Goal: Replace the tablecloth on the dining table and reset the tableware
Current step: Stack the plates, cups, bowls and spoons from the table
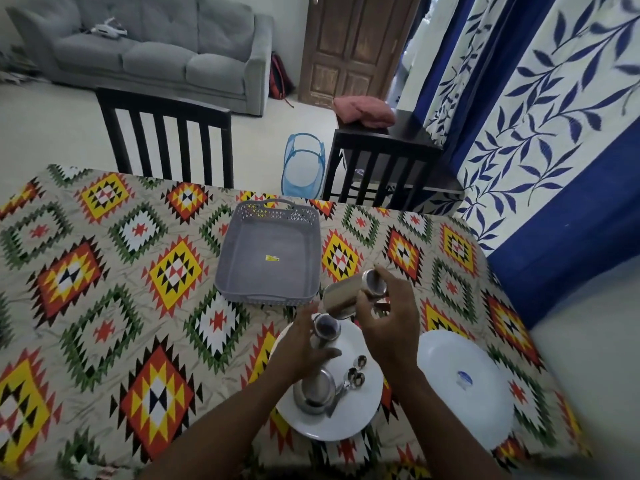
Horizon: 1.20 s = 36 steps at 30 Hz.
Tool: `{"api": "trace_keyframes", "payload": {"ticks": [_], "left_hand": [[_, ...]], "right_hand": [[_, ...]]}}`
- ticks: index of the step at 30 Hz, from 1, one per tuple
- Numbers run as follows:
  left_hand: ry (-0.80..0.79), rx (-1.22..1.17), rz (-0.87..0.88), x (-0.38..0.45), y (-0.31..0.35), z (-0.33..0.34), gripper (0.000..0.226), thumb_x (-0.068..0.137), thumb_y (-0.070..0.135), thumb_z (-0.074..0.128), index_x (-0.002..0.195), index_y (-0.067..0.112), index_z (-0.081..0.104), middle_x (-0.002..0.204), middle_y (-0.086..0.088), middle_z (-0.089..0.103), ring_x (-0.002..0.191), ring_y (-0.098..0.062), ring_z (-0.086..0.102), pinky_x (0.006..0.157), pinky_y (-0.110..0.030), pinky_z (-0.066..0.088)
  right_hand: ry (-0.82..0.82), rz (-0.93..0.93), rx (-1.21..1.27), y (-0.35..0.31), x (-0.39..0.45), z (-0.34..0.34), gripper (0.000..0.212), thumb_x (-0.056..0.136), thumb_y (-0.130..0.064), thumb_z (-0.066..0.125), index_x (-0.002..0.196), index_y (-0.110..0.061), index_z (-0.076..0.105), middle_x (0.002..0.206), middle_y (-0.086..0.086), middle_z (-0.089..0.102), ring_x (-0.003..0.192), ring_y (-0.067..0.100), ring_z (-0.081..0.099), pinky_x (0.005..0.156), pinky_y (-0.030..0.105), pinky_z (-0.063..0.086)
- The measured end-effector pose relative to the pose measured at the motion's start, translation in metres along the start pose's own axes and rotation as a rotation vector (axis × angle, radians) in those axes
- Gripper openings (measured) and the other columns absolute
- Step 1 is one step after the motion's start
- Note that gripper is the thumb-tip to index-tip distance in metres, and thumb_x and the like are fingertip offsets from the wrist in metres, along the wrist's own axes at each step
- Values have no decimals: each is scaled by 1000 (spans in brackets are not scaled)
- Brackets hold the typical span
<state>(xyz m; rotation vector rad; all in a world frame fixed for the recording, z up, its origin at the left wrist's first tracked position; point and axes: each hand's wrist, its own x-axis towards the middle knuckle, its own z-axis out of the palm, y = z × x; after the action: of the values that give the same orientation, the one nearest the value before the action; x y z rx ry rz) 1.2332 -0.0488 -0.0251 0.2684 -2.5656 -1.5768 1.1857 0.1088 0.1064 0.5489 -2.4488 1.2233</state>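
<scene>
The patterned tablecloth point(114, 271) already covers the worktop, so the person is at the resetting stage. The right hand point(388, 323) has its grip wrapped round a steel tumbler point(349, 294), held tilted in the air just beyond the near plate point(332, 420). The left hand point(304, 351) curls its grip round a second steel tumbler point(325, 329) above that plate, which also carries a small steel bowl point(315, 393) and spoons point(355, 374). A second plate point(464, 382) lies bare to the right; the grey tray point(268, 251) sits empty behind. Next, I reckon, each tumbler wants standing upright beside its own plate, with the bowl and spoons shared out.
</scene>
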Motion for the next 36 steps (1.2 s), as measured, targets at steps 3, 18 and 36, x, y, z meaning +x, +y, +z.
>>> {"api": "trace_keyframes", "payload": {"ticks": [3, 18, 36], "left_hand": [[-28, 66, 18, 7, 8, -3, 65, 63, 56, 80, 120, 42, 52, 118, 17, 63, 107, -11, 61, 91, -39, 52], [109, -119, 23, 6, 21, -7, 58, 79, 55, 76, 127, 40, 48, 120, 24, 55, 110, 1, 57, 89, -39, 56], [505, -499, 52, 9, 62, -46, 58, 87, 61, 56, 134, 29, 47, 131, 4, 54, 121, -22, 57, 95, -34, 53]], "right_hand": [[50, 55, 31, 11, -2, -9, 48, 87, -19, 74, 133, -14, 59, 118, 0, 60, 103, 6, 56, 77, 5, 47], [137, 198, 153, 39, -13, -24, 43, 90, -22, 71, 131, -22, 56, 117, -7, 54, 107, 3, 55, 74, 18, 56], [35, 94, 184, 53, -21, -15, 44, 89, -33, 62, 131, -23, 55, 116, -8, 54, 106, 10, 59, 78, 27, 59]]}}
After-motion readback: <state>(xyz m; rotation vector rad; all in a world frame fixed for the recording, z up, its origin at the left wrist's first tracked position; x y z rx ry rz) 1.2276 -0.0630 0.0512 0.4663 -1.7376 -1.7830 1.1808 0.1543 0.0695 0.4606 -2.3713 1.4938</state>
